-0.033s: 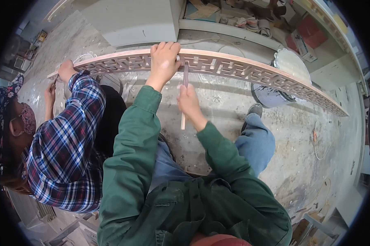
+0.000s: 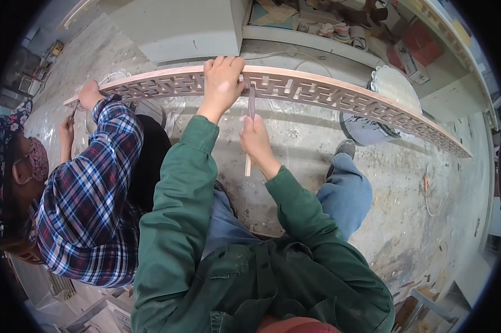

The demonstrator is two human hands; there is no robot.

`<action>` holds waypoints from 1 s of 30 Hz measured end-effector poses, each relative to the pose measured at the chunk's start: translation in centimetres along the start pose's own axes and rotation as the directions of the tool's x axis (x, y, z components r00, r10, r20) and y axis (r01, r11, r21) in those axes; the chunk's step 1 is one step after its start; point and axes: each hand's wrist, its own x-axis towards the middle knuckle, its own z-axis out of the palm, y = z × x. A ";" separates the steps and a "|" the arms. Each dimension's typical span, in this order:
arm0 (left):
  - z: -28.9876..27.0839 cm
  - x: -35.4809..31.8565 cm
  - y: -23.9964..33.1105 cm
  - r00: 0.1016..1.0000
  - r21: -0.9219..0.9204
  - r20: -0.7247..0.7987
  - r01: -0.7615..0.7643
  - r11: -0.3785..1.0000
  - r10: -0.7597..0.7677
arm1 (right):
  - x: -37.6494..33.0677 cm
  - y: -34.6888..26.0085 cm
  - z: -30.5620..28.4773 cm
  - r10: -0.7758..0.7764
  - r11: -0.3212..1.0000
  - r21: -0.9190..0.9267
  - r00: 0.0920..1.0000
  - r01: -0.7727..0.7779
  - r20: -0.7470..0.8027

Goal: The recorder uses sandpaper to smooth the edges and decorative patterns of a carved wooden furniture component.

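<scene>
A long, narrow wooden fretwork panel (image 2: 311, 96), cut through with a geometric lattice, runs across in front of me. My left hand (image 2: 222, 82) grips it from above, with the fingers over its far edge. My right hand (image 2: 255, 137) is closed round a slim stick, by its look a sanding stick (image 2: 252, 103). Its grey-brown upper end meets the lattice just right of my left hand, and its pale wooden end sticks out below my fist. Whether the tip passes through an opening is hard to see.
At my left, a co-worker in a plaid shirt (image 2: 89, 188) has one hand (image 2: 89, 95) on the panel's left end and holds a thin tool in the other. A white bucket (image 2: 367, 129) stands under its right part. Beyond are a pale cabinet (image 2: 172, 30) and a cluttered shelf.
My right hand and the stick have shifted very slightly toward me. My left hand and the panel look unmoved.
</scene>
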 end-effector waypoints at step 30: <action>-0.2 0.5 -0.3 1.000 -0.008 0.015 0.018 1.000 -0.018 | 2.6 -5.3 -0.6 0.159 0.983 0.070 0.976 -0.170 0.146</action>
